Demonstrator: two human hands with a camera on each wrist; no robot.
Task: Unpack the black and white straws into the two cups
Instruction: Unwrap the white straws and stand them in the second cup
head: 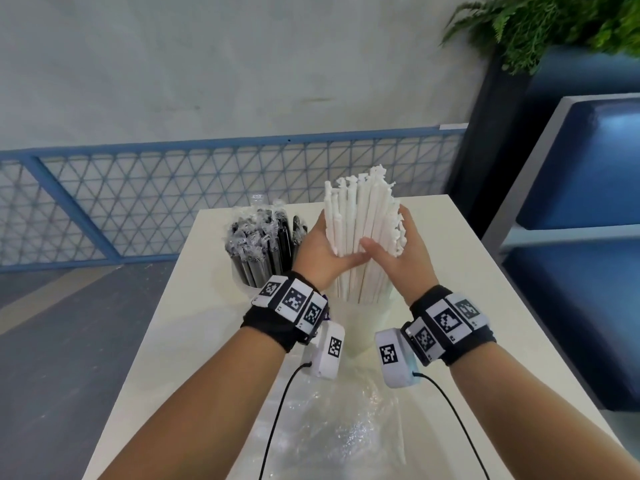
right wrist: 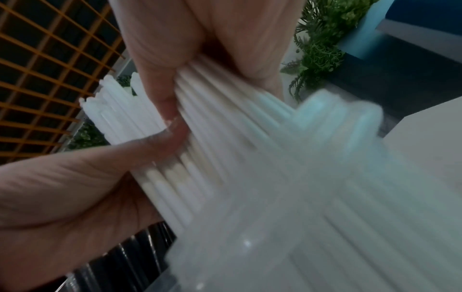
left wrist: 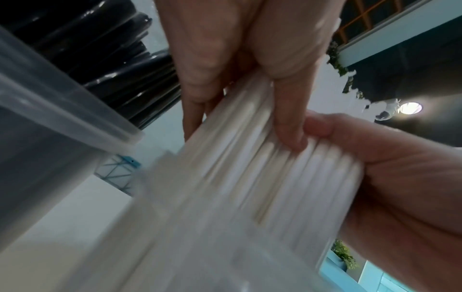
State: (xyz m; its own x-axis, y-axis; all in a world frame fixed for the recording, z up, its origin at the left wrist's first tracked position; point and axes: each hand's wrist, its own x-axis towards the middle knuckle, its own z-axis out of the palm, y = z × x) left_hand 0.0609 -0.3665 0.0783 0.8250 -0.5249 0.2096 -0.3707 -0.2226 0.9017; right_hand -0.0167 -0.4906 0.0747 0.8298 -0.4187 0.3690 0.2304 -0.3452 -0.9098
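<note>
A: Item, white straws?
B: One upright bundle, lower ends in the right clear cup; left hand and right hand wrap it from either side, fingers curled round.
A: Black straws?
B: Standing in the left clear cup, just beside the left hand, untouched, on the white table.

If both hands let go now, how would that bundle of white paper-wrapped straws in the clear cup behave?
The white paper-wrapped straws would likely splay outward: they are loose, held together only by the left hand and right hand. Standing far above the clear plastic cup, they might tip it.
</note>
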